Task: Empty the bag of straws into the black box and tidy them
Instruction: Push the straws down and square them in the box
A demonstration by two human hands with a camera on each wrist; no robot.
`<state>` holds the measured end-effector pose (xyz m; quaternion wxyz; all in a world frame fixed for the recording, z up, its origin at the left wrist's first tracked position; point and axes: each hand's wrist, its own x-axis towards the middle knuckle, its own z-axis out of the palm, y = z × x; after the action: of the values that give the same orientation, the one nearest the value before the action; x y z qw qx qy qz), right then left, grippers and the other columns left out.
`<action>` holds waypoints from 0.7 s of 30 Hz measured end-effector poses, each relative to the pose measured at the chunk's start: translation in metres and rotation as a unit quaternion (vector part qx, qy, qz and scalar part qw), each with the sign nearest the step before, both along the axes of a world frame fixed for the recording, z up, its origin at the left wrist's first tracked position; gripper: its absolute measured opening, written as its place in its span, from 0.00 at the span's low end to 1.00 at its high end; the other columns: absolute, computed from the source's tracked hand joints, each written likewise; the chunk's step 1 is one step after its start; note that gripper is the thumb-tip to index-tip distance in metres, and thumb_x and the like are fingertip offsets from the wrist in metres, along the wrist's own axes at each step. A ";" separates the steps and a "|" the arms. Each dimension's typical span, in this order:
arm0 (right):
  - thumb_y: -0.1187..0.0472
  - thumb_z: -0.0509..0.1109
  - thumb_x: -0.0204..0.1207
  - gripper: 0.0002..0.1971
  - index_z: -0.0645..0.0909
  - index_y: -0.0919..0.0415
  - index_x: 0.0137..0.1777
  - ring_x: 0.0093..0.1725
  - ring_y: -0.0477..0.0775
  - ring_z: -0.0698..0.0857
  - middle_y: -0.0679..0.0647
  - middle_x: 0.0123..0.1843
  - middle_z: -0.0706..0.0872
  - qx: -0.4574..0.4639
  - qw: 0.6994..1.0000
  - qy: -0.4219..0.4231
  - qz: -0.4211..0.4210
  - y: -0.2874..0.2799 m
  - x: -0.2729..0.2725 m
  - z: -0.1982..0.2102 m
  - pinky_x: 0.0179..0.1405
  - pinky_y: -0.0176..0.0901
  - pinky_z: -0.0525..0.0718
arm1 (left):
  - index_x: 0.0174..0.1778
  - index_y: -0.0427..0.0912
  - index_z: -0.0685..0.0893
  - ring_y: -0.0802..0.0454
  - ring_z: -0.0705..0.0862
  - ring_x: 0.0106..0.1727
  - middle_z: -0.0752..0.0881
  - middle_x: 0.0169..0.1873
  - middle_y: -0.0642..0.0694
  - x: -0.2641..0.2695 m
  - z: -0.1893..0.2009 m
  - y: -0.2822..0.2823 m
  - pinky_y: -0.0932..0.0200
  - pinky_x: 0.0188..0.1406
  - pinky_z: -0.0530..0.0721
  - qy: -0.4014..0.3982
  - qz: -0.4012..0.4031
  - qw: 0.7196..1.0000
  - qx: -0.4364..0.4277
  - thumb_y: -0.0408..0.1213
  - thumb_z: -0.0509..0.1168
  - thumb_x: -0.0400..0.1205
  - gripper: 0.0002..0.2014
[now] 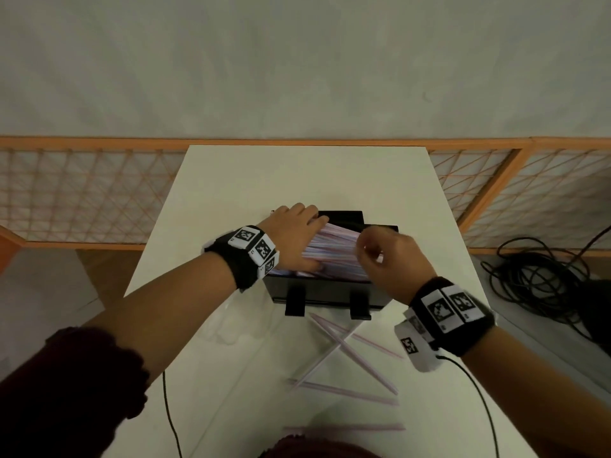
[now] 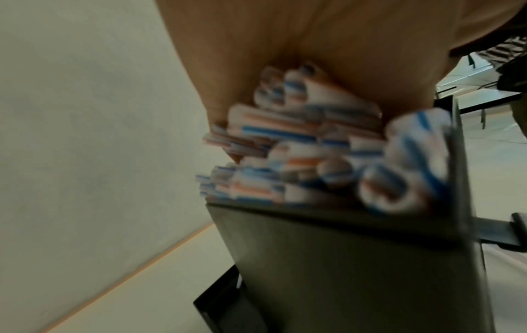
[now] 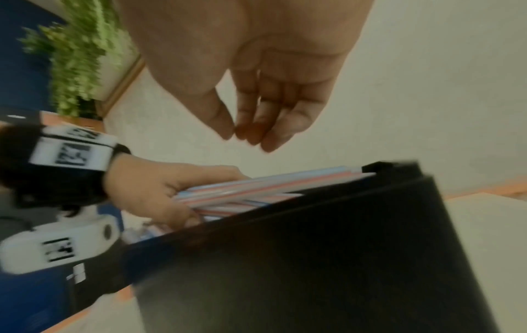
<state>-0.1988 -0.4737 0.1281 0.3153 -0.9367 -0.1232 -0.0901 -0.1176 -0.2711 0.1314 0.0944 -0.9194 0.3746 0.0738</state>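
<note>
Straws (image 1: 334, 249) fill the box (image 1: 317, 294) mid-table (image 1: 231, 180); loose straws (image 1: 347, 352) lie before it.

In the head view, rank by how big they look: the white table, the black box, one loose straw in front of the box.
1. white table
2. black box
3. loose straw, thinnest, though lying nearer the camera

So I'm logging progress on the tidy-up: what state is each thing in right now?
black box: upright on the table, heaped with straws
straws in the box: piled, left hand grips them
loose straws: scattered on the table
right hand: over the box, holding nothing
</note>
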 end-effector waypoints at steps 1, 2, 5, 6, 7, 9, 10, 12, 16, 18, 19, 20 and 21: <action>0.63 0.69 0.72 0.02 0.82 0.60 0.41 0.35 0.54 0.83 0.52 0.36 0.85 -0.022 0.998 0.018 0.054 -0.001 -0.009 0.002 0.36 0.43 0.80 | 0.81 0.42 0.56 0.42 0.68 0.70 0.66 0.74 0.41 -0.001 -0.002 0.001 0.46 0.67 0.70 -0.002 0.002 1.000 -0.003 0.68 0.59 0.74 0.46; 0.62 0.69 0.71 0.03 0.83 0.59 0.40 0.34 0.54 0.84 0.52 0.35 0.87 -0.043 0.993 0.035 0.104 -0.001 -0.019 0.000 0.35 0.37 0.78 | 0.81 0.41 0.56 0.42 0.68 0.70 0.66 0.74 0.41 -0.001 -0.004 0.001 0.47 0.67 0.70 -0.002 0.003 1.000 -0.003 0.68 0.58 0.74 0.46; 0.60 0.67 0.72 0.08 0.86 0.60 0.47 0.42 0.58 0.87 0.56 0.46 0.90 -0.098 0.969 0.096 0.206 0.004 -0.047 -0.022 0.43 0.43 0.84 | 0.81 0.42 0.57 0.41 0.69 0.70 0.67 0.74 0.40 -0.004 -0.004 0.002 0.47 0.67 0.69 0.000 0.013 1.000 0.001 0.71 0.48 0.68 0.50; 0.60 0.66 0.74 0.11 0.85 0.60 0.54 0.51 0.59 0.86 0.57 0.55 0.88 -0.125 0.959 0.140 0.212 0.007 -0.056 -0.033 0.53 0.47 0.84 | 0.81 0.42 0.57 0.41 0.69 0.70 0.67 0.74 0.40 -0.005 -0.004 0.002 0.47 0.67 0.69 -0.001 0.016 1.000 -0.002 0.71 0.48 0.67 0.50; 0.60 0.64 0.77 0.16 0.81 0.60 0.63 0.61 0.59 0.83 0.57 0.64 0.84 -0.155 0.946 0.193 0.211 0.009 -0.064 -0.044 0.62 0.47 0.80 | 0.81 0.41 0.57 0.41 0.69 0.70 0.67 0.74 0.40 -0.005 -0.004 0.001 0.47 0.67 0.69 -0.005 0.016 1.000 -0.004 0.70 0.51 0.68 0.49; 0.61 0.62 0.79 0.23 0.70 0.60 0.74 0.71 0.58 0.74 0.58 0.74 0.74 -0.195 0.921 0.269 0.201 0.014 -0.074 -0.066 0.71 0.43 0.70 | 0.81 0.41 0.58 0.40 0.69 0.70 0.67 0.73 0.40 -0.006 -0.005 0.001 0.47 0.67 0.69 -0.012 0.013 1.000 -0.008 0.68 0.58 0.72 0.47; 0.61 0.62 0.79 0.26 0.65 0.62 0.77 0.74 0.59 0.71 0.59 0.76 0.70 -0.207 0.915 0.286 0.198 0.016 -0.077 -0.076 0.73 0.44 0.67 | 0.81 0.41 0.58 0.40 0.69 0.70 0.67 0.73 0.39 -0.006 -0.006 0.001 0.46 0.67 0.69 -0.014 0.012 1.000 -0.009 0.66 0.61 0.74 0.46; 0.61 0.63 0.79 0.31 0.57 0.64 0.80 0.77 0.61 0.66 0.61 0.79 0.64 -0.237 0.908 0.294 0.181 0.020 -0.078 -0.091 0.76 0.48 0.65 | 0.81 0.41 0.59 0.39 0.69 0.69 0.68 0.72 0.39 -0.006 -0.007 0.001 0.46 0.66 0.69 -0.016 0.014 1.000 -0.011 0.65 0.62 0.74 0.45; 0.38 0.60 0.77 0.45 0.46 0.64 0.83 0.81 0.62 0.59 0.60 0.84 0.54 -0.313 0.890 0.305 0.132 0.026 -0.078 -0.110 0.77 0.57 0.65 | 0.79 0.41 0.61 0.40 0.71 0.67 0.70 0.70 0.40 -0.008 -0.008 0.002 0.46 0.64 0.70 -0.010 0.024 1.000 -0.015 0.68 0.56 0.68 0.47; 0.24 0.59 0.65 0.57 0.43 0.63 0.83 0.82 0.62 0.56 0.60 0.85 0.51 -0.327 0.882 0.317 0.123 0.028 -0.081 -0.115 0.79 0.60 0.60 | 0.79 0.41 0.63 0.40 0.72 0.66 0.71 0.70 0.40 -0.008 -0.009 0.002 0.46 0.63 0.71 -0.012 0.023 0.999 -0.023 0.68 0.56 0.68 0.47; 0.21 0.60 0.60 0.62 0.41 0.62 0.83 0.83 0.62 0.54 0.59 0.85 0.49 -0.324 0.881 0.322 0.120 0.028 -0.084 -0.116 0.80 0.61 0.56 | 0.79 0.41 0.63 0.40 0.72 0.66 0.71 0.70 0.39 -0.008 -0.009 0.003 0.46 0.63 0.71 -0.013 0.021 0.999 -0.028 0.68 0.59 0.69 0.46; 0.19 0.60 0.56 0.66 0.39 0.61 0.83 0.84 0.62 0.51 0.59 0.85 0.47 -0.322 0.880 0.327 0.122 0.028 -0.087 -0.118 0.81 0.63 0.52 | 0.79 0.41 0.63 0.40 0.72 0.67 0.71 0.70 0.40 -0.008 -0.010 0.003 0.46 0.63 0.71 -0.014 0.021 0.999 -0.032 0.67 0.62 0.71 0.45; 0.18 0.62 0.53 0.69 0.37 0.61 0.82 0.84 0.61 0.48 0.59 0.85 0.44 -0.321 0.878 0.331 0.128 0.028 -0.090 -0.119 0.82 0.65 0.48 | 0.79 0.41 0.62 0.40 0.71 0.67 0.70 0.70 0.40 -0.008 -0.010 0.003 0.46 0.64 0.71 -0.016 0.020 0.999 -0.036 0.66 0.63 0.72 0.45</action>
<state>-0.2892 -0.4460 0.0089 0.0284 -0.9376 -0.1529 0.3109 -0.1256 -0.2680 0.1212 0.0658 -0.9307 0.3566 0.0475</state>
